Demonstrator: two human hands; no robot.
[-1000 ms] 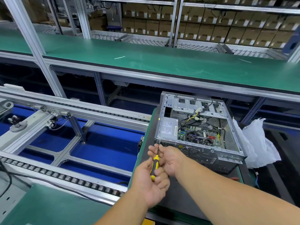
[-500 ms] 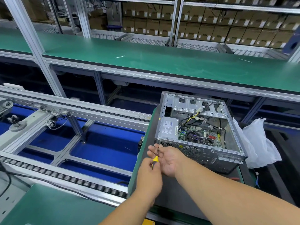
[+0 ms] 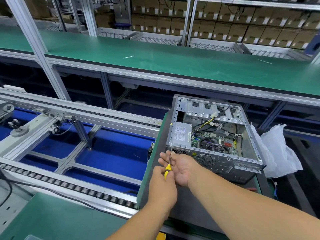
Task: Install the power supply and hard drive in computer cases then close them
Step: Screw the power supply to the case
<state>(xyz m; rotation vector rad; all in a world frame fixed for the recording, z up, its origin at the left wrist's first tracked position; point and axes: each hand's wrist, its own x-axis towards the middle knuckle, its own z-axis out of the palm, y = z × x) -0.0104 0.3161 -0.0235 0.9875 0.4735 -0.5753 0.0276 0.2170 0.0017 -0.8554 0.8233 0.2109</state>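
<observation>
While the open case is lying on its side, these are the particulars:

Computer case: sitting at about 3 o'clock from the frame's centre, on a dark pallet, its open side facing up.

Power supply: lying inside the case at its 9 o'clock corner, label facing up, just beside the motherboard and under a loose bundle of cables.

Screwdriver: yellow and black handle, thin shaft pointing toward 12 o'clock, tip meeting the case's near left corner.

Left hand: its grip is wrapping the screwdriver handle from below, at 6 o'clock of the case corner.

Right hand: palm turning up, fingers loosely bending around the shaft; I cannot tell whether this grip is actually pinching it.

Plastic bag: white, crumpling at 3 o'clock just beside the case.

Roller conveyor: running at 9 o'clock over blue panels.

Worktop: green, stretching across 12 o'clock, with stacked cardboard boxes behind it.
</observation>
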